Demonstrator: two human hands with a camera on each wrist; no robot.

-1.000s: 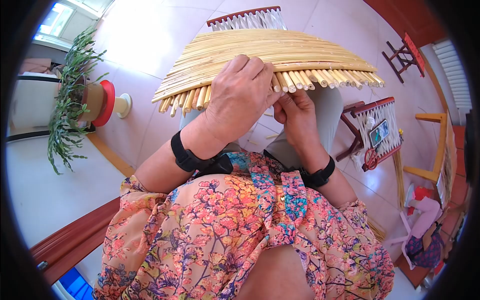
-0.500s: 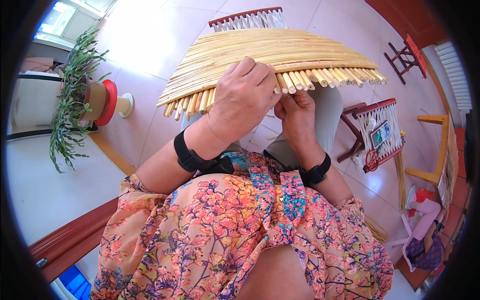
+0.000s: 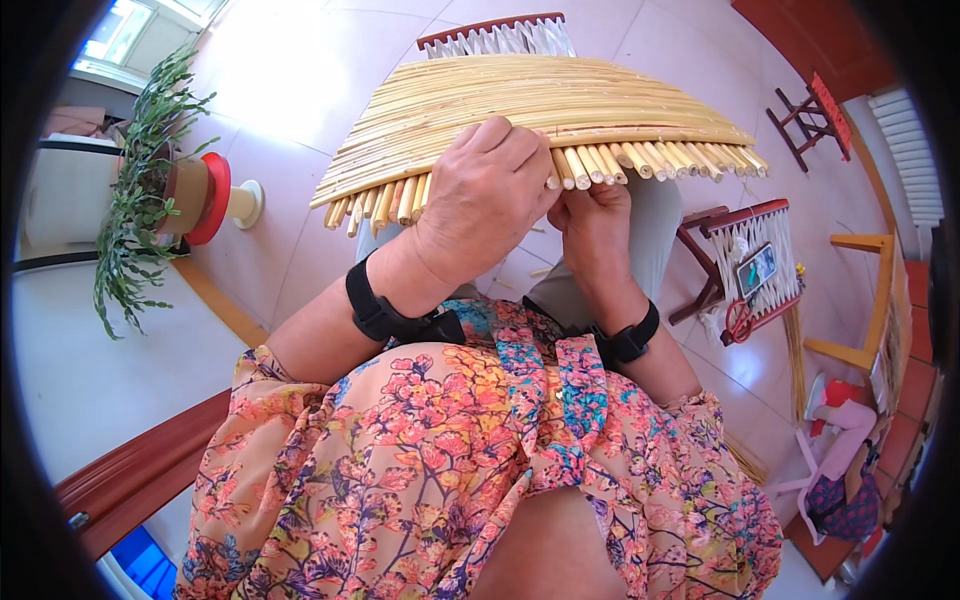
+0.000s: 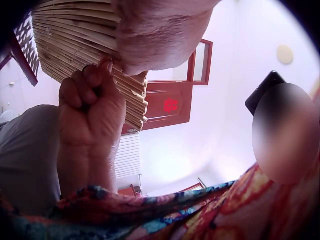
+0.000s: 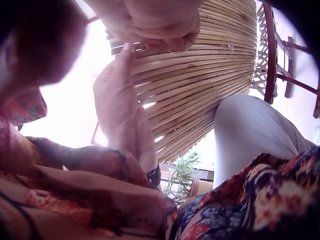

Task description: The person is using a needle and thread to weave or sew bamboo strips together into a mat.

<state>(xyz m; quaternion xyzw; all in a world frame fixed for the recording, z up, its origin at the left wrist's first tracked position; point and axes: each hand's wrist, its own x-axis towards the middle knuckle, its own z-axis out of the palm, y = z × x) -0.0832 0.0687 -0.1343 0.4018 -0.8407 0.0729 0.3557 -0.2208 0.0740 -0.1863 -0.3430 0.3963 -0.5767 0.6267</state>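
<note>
A mat of pale dry stalks, laid side by side and bound with stitches, tilts across the person's knees with its cut ends toward the body. In the head view the left hand bends over the near edge and grips it, knuckles up, fingertips hidden. Just right of it, the right hand has curled fingers at the stalk ends, its tips tucked under the edge. From the left wrist view, the right thumb and forefinger pinch close against the mat's underside. The right wrist view shows the left thumb along the stalks.
A corded folding stool at the right bears a phone and red-handled scissors. Another corded stool stands beyond the mat. A potted plant is at the left. Someone in pink trousers sits far right.
The right fingers have drawn further under the stalk edge and show less than before. The left hand keeps its grip on the mat, a little further right than a second ago.
</note>
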